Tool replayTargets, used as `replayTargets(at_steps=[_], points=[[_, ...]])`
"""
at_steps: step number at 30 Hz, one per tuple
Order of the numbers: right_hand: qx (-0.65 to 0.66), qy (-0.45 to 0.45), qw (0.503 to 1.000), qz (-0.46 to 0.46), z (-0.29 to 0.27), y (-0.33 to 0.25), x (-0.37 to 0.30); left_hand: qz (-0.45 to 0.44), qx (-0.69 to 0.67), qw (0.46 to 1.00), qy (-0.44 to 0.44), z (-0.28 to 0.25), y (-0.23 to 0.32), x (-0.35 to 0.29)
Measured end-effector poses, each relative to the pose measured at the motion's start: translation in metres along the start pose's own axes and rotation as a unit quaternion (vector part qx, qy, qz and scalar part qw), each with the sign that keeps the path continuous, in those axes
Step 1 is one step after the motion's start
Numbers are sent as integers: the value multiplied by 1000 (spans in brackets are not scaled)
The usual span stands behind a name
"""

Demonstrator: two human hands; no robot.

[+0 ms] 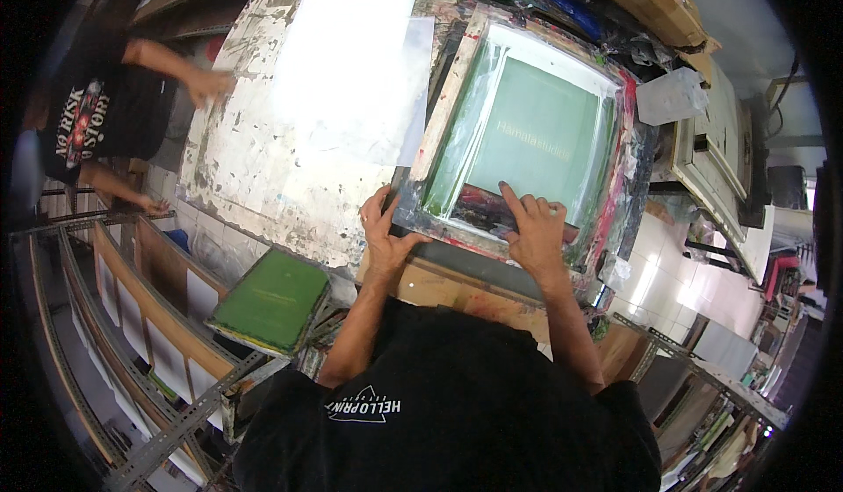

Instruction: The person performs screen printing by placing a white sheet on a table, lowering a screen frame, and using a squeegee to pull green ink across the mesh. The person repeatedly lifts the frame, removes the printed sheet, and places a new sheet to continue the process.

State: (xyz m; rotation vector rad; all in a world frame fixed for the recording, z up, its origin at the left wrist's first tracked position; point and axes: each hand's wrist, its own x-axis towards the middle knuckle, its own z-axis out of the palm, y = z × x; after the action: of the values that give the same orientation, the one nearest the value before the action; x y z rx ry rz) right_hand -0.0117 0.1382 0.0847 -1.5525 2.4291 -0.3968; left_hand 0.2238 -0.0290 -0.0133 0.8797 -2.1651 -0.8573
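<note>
A screen printing frame [442,128] with a pale green mesh and white tape inside its ink-stained wooden edges lies before me, slightly to the right. My left hand [387,236] grips its near left corner, fingers along the side and thumb along the front edge. At the near end of the mesh rests a dark, ink-stained squeegee [483,204], tilted. My right hand [537,233] holds it, index finger stretched forward along it; part of the squeegee is hidden under the hand. Faint pale lettering shows on the mesh.
White sheets [347,71] lie on the paint-flecked table [237,158] to the left, where a co-worker's hand [209,86] reaches its edge. A darker green screen [274,303] rests near left beside racks [145,268]. A translucent plastic container [672,97] stands right of the frame.
</note>
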Motion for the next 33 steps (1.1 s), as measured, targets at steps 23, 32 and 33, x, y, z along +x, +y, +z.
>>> replayTargets(at_steps=[23, 32, 33], points=[[-21, 182, 983, -32, -36, 215, 286, -32, 23, 999, -12, -5, 1, -8], [-54, 196, 977, -59, -28, 182, 230, -20, -21, 999, -26, -6, 0, -4], [-49, 188, 980, -47, -25, 168, 216, -35, -36, 999, -20, -3, -3, -8]])
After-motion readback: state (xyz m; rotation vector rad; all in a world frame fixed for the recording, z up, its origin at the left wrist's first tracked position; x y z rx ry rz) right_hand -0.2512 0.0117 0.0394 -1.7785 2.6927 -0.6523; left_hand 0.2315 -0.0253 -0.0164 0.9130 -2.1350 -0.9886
